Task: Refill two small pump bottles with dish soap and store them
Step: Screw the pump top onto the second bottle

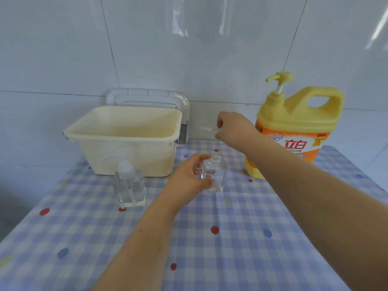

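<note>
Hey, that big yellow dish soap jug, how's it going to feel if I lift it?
Probably heavy: the dish soap jug is by far the largest container here, though its fill level is hidden. Its moulded handle should give a firm grip. The broad body likely resists tipping when pushed.

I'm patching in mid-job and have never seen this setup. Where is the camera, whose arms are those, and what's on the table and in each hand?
There is no machine here. A person works with bare hands, and the single picture comes from a camera worn on their head, looking forward and down. The left hand grips a small clear bottle with an open neck, standing on the checked tablecloth. The right hand, raised above it, pinches a clear pump top, apparently from that bottle. A second small bottle, pump fitted, stands to the left in front of a cream tub. A big yellow dish soap jug stands at the right.
</note>
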Motion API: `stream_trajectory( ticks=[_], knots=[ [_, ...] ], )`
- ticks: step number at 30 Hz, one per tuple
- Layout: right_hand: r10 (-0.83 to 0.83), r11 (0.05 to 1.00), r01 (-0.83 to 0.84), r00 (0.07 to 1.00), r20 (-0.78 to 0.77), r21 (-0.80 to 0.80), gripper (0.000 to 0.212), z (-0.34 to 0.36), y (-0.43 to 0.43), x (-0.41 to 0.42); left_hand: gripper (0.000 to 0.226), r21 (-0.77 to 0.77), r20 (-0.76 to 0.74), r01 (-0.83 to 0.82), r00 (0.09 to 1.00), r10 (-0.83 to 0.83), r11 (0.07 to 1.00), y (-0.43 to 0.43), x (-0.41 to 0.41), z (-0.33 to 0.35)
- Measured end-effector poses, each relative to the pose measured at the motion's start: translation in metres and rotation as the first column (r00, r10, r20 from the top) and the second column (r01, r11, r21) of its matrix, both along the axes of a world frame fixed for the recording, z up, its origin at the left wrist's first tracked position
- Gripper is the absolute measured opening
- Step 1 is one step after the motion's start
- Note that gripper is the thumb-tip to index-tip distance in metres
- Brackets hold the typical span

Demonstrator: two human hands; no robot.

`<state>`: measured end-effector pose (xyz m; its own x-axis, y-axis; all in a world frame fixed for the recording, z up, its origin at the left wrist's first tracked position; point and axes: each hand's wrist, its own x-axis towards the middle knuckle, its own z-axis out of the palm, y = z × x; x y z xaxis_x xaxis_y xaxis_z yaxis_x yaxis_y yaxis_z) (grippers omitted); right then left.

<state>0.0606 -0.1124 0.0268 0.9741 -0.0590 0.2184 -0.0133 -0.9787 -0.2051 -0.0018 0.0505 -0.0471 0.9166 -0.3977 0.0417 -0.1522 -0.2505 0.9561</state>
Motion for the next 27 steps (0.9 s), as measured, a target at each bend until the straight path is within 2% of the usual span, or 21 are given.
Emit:
stream_trajectory(
  ticks=[5,10,18,27],
  knots=[
    [0.071,0.997,-0.072,0.994,0.079,0.008,0.017,0.020,-0.002,-0.041,0.045,0.014,-0.005,-0.011,1.000,0.011,1.000,0.000,-0.003,0.002],
    [0.132,0.991,-0.133,0.988,0.075,0.016,0.018,0.046,-0.001,-0.079,0.044,0.027,0.007,-0.017,1.000,0.017,0.999,0.001,-0.004,0.003],
    [0.214,0.975,-0.215,0.977,-0.016,-0.060,0.021,0.082,0.006,-0.117,0.045,0.034,0.010,0.002,1.000,-0.003,0.999,0.000,-0.004,0.003],
    [0.181,0.974,-0.198,0.972,-0.152,-0.109,0.024,0.083,0.015,-0.113,0.046,0.055,0.014,0.006,1.000,-0.007,0.998,0.000,-0.003,0.003]
  ],
)
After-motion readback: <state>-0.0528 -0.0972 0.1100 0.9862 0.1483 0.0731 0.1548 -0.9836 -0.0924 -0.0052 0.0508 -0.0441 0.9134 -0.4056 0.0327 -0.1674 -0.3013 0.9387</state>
